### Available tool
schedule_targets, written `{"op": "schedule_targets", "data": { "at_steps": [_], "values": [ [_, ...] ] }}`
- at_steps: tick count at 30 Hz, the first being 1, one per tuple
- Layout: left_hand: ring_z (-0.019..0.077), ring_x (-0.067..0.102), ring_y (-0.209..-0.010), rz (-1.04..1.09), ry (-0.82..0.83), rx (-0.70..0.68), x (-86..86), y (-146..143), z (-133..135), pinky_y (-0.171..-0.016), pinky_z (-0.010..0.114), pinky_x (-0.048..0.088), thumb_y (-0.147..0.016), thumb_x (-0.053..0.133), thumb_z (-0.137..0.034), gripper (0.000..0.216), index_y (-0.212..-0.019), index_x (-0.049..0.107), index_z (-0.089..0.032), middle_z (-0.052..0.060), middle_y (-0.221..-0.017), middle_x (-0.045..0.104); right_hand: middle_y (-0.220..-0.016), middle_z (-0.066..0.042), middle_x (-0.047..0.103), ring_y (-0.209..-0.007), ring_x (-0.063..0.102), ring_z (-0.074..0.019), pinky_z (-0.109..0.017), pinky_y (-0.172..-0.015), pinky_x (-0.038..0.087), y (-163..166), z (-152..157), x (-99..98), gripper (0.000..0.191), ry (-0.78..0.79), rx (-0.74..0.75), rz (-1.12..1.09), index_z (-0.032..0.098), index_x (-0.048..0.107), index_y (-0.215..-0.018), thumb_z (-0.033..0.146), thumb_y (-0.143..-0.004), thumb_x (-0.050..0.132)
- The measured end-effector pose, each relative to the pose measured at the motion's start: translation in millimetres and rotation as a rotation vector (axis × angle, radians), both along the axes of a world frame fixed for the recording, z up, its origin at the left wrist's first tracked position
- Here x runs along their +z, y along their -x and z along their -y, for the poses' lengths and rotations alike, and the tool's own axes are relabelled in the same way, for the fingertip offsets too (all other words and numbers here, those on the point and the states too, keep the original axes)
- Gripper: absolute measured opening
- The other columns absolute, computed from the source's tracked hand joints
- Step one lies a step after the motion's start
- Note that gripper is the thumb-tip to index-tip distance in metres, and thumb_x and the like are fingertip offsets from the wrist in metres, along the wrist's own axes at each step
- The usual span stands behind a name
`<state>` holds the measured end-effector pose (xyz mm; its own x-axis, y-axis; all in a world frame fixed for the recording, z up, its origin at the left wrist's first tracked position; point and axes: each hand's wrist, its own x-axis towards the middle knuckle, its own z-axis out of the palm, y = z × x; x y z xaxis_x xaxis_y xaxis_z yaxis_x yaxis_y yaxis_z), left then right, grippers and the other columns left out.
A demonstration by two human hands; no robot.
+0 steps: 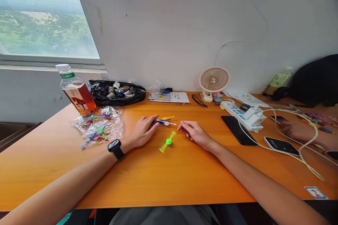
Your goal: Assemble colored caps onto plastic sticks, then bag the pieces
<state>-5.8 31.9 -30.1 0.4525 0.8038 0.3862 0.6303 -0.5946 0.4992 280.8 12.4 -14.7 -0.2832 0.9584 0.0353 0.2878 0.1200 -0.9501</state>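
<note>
A green plastic spinner (168, 142) is on the table between my hands, its two yellow-green blades smeared by motion. Neither hand touches it. My left hand (144, 130), with a black watch on the wrist, lies flat and open. Its fingertips are at a small group of plastic pieces: a yellow one (168, 117), a white one (167, 123) and a blue one (155, 122), partly covered by the fingers. To the right of the spinner, my right hand (194, 133) is closed with loosely curled fingers, and nothing shows in it. Its fingertips are just right of the white piece's tip.
Left lies a clear bag (101, 128) of colourful plastic pieces, near a drink bottle (77, 93) and a black bag (116, 93). A fan (214, 80) stands behind. A power strip (241, 116), cables and phones occupy the right, where another person's hand (295, 132) rests.
</note>
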Motion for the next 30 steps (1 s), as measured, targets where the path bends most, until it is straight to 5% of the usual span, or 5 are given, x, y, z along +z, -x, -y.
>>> {"op": "schedule_targets", "data": {
  "at_steps": [11,30],
  "values": [
    [0.0302,0.054,-0.135,-0.068,-0.033,-0.050,0.6,0.1,1.5,-0.116,0.051,0.045,-0.113,0.038,-0.048,0.047,-0.148,0.058,-0.025,0.008,-0.150,0.061,-0.069,0.001,0.057,-0.051,0.047,-0.0092,-0.021,-0.047,0.036,-5.4,-3.9,-5.0,0.058,0.023,0.069,0.116,0.015,0.075,-0.119,0.063,-0.099,0.050],
    [0.0286,0.053,-0.138,-0.059,-0.034,-0.078,-0.8,0.0,1.7,-0.117,0.049,0.043,-0.114,0.034,-0.044,0.045,-0.151,0.055,-0.027,0.008,-0.151,0.060,-0.073,-0.003,0.063,-0.058,0.052,-0.0115,-0.021,-0.047,0.036,-5.5,-2.2,-6.3,0.064,0.039,0.084,0.096,0.014,0.074,-0.128,0.067,-0.098,0.054]
  ]
}}
